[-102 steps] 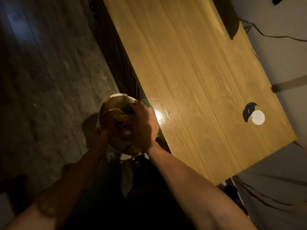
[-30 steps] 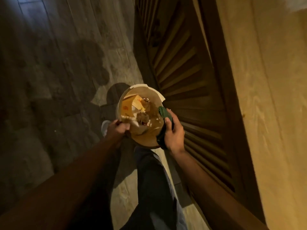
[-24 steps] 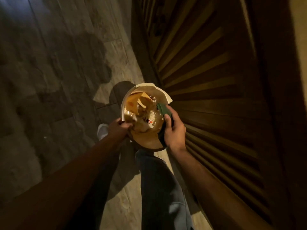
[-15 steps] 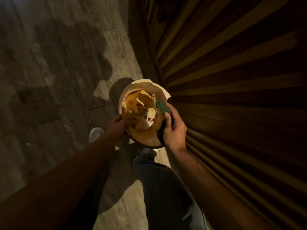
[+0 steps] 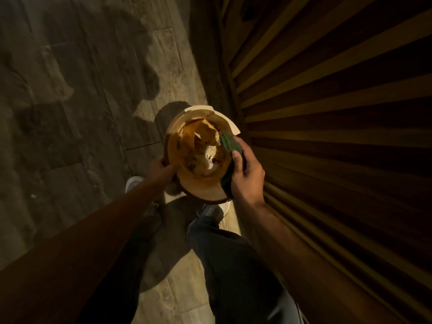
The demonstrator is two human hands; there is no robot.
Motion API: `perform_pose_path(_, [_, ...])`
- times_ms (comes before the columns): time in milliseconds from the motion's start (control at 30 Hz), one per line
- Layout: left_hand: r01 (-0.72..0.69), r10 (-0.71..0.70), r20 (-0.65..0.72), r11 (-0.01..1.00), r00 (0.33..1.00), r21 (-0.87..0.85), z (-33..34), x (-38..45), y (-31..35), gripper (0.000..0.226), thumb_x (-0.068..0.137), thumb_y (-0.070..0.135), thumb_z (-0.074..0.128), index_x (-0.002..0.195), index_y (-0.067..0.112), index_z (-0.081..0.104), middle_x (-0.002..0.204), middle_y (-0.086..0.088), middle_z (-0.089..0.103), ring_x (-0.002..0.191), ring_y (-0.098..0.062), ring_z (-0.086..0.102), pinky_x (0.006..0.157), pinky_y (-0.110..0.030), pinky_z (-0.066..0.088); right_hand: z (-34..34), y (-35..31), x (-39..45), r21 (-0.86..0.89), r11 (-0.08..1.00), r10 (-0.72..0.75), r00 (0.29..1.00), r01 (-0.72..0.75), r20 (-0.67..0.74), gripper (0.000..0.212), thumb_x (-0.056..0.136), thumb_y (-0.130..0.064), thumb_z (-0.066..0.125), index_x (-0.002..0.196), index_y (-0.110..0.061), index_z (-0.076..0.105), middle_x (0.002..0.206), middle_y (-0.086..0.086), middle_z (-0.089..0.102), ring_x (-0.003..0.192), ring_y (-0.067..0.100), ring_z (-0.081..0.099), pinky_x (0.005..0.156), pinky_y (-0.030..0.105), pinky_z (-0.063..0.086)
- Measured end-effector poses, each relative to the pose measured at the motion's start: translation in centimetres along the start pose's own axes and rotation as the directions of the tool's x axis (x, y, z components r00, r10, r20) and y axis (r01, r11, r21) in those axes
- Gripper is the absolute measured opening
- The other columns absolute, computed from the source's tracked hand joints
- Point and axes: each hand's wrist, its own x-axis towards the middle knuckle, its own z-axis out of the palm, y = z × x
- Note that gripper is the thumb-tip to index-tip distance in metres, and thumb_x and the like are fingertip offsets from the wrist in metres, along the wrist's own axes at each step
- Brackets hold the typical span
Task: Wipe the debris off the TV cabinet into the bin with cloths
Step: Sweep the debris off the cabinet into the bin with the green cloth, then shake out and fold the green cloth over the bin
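At mid-frame both hands hold the round bin [image 5: 198, 188] by its rim: the left hand [image 5: 161, 169] grips the left edge, and the right hand [image 5: 246, 174] clasps the right edge with a green cloth [image 5: 230, 142] pinched under its thumb. Inside the bin lies what looks like crumpled paper debris [image 5: 205, 148], dim in this light. Beyond, the slatted cabinet front [image 5: 339, 113] fills the right of the frame, with the tiled floor [image 5: 81, 90] at upper left.

The bin [image 5: 201, 188] glows tan inside with a pale cream rim, holding yellow-orange and whitish scraps [image 5: 205, 146]. The cloth [image 5: 230, 143] is dark green. The cabinet front [image 5: 339, 113] shows dark brown slats striped with lighter edges. The floor [image 5: 81, 90] is mottled grey-brown tile.
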Motion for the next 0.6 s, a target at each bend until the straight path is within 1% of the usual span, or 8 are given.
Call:
perform_pose_path(67, [-0.005, 0.004, 0.014, 0.997, 1.0, 0.079, -0.4, -0.8, 0.4, 0.011, 0.095, 0.019, 0.064, 0.104, 0.02, 0.059, 0.109, -0.01, 0.068, 0.096, -0.023, 0.068, 0.084, -0.042, 0.059, 0.2, -1.1, -0.2, 0.01, 1.0, -0.005, 1.0, 0.005, -0.007, 0.04, 0.108, -0.015, 0.048, 0.146, -0.024, 0.055, 0.131, -0.019, 0.057, 0.114, -0.025, 0.049, 0.102, 0.003, 0.038])
perform_pose_path(167, [-0.041, 0.053, -0.051, 0.974, 0.997, 0.223, -1.0, -3.9, 1.7, 0.015, 0.094, 0.024, 0.067, 0.103, 0.017, 0.057, 0.104, -0.009, 0.064, 0.087, -0.018, 0.065, 0.07, -0.035, 0.056, 0.2, -3.6, -1.4, 0.047, 0.999, -0.006, 1.0, 0.007, -0.011, 0.039, 0.108, -0.013, 0.049, 0.145, -0.022, 0.056, 0.139, -0.013, 0.059, 0.128, -0.008, 0.05, 0.11, 0.016, 0.041])
perform_pose_path(267, [-0.16, 0.201, -0.181, 0.963, 0.963, 0.217, -1.8, -9.0, 4.0, 0.027, 0.097, 0.026, 0.06, 0.117, 0.009, 0.056, 0.11, -0.01, 0.061, 0.095, -0.02, 0.062, 0.073, -0.032, 0.053, -0.6, -6.9, -3.6, 0.048, 0.997, -0.058, 0.998, 0.058, -0.002, 0.038, 0.108, -0.012, 0.048, 0.144, -0.018, 0.058, 0.145, 0.0, 0.061, 0.137, 0.009, 0.051, 0.116, 0.027, 0.042])
perform_pose_path(367, [-0.249, 0.251, -0.045, 0.967, 0.967, 0.052, -1.3, -15.2, 8.5, 0.022, 0.103, 0.015, 0.047, 0.105, 0.001, 0.064, 0.098, -0.012, 0.068, 0.089, -0.02, 0.068, 0.067, -0.026, 0.055, -2.1, -10.6, -6.3, 0.015, 0.996, -0.084, 0.996, 0.084, 0.022, 0.038, 0.108, -0.014, 0.047, 0.145, -0.019, 0.057, 0.147, 0.002, 0.059, 0.14, 0.015, 0.05, 0.119, 0.044, 0.041])
perform_pose_path(400, [-0.232, 0.233, 0.032, 0.973, 0.972, -0.013, -0.9, -17.4, 10.3, 0.028, 0.104, 0.014, 0.041, 0.103, -0.002, 0.064, 0.094, -0.011, 0.068, 0.086, -0.019, 0.068, 0.07, -0.027, 0.055, -2.6, -11.9, -7.4, 0.005, 0.996, -0.091, 0.995, 0.091, 0.036, 0.038, 0.109, -0.015, 0.047, 0.145, -0.021, 0.056, 0.148, 0.002, 0.058, 0.142, 0.018, 0.049, 0.118, 0.05, 0.04])
perform_pose_path(467, [-0.207, 0.211, 0.15, 0.978, 0.966, -0.038, -0.2, -21.5, 13.5, 0.045, 0.108, 0.018, 0.027, 0.116, -0.011, 0.06, 0.099, -0.016, 0.066, 0.091, -0.024, 0.063, 0.08, -0.034, 0.051, -4.1, -14.9, -9.9, -0.014, 0.991, -0.132, 0.989, 0.134, 0.069, 0.04, 0.109, -0.017, 0.046, 0.148, -0.023, 0.051, 0.15, 0.002, 0.056, 0.143, 0.021, 0.048, 0.118, 0.055, 0.038])
perform_pose_path(533, [-0.212, 0.218, 0.167, 0.976, 0.962, -0.055, -0.2, -25.5, 16.1, 0.05, 0.108, 0.026, 0.025, 0.133, -0.008, 0.052, 0.118, -0.021, 0.062, 0.107, -0.03, 0.059, 0.096, -0.04, 0.048, -5.9, -17.9, -12.5, -0.035, 0.977, -0.206, 0.973, 0.211, 0.109, 0.044, 0.109, -0.017, 0.048, 0.152, -0.022, 0.045, 0.153, 0.002, 0.053, 0.143, 0.018, 0.049, 0.118, 0.057, 0.038])
perform_pose_path(600, [-0.245, 0.265, 0.156, 0.96, 0.951, -0.138, -0.9, -29.6, 18.2, 0.052, 0.108, 0.029, 0.028, 0.14, -0.005, 0.049, 0.126, -0.021, 0.06, 0.116, -0.03, 0.058, 0.103, -0.047, 0.046, -7.8, -20.8, -14.9, -0.071, 0.949, -0.298, 0.945, 0.309, 0.133, 0.047, 0.107, -0.015, 0.051, 0.153, -0.021, 0.043, 0.155, 0.002, 0.05, 0.145, 0.017, 0.047, 0.118, 0.061, 0.036])
